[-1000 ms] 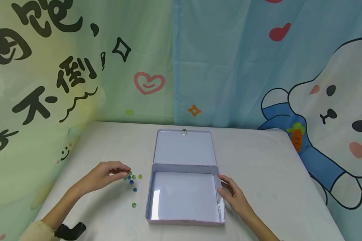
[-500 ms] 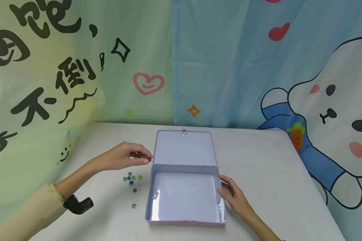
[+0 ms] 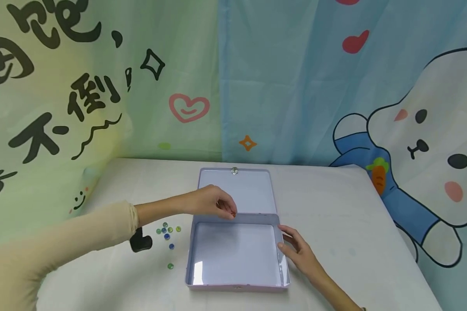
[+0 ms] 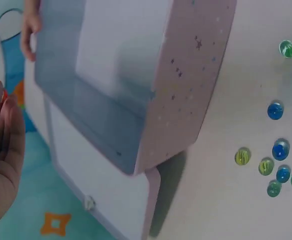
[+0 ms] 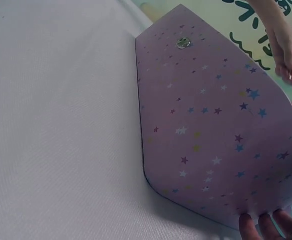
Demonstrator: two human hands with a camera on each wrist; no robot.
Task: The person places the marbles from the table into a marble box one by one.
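Note:
My left hand (image 3: 212, 202) pinches a small orange-red marble (image 4: 4, 96) between thumb and fingertips, above the back edge of a lilac box (image 3: 233, 255), where the lid joins. Only a speck of the marble shows from the head. The box stands with its lid (image 3: 254, 190) folded back flat behind it, and its inside is bare. At the box's right side, my right hand (image 3: 301, 255) rests its fingertips on the rim and outer wall; in the right wrist view its fingers (image 5: 268, 227) lie against the star-printed side. Several green, blue and yellowish glass marbles (image 3: 167, 236) lie left of the box.
A white cloth (image 3: 334, 207) covers the table. Behind it hangs a printed curtain (image 3: 280, 86) with a cartoon figure at the right. The lid carries a round metal clasp (image 3: 235, 171). One green marble (image 3: 170, 266) lies nearer the front than the others.
My left hand has moved from the loose marbles up and right, past the box's left edge, carrying the orange-red marble over the back of the box. My right hand stays at the box's side.

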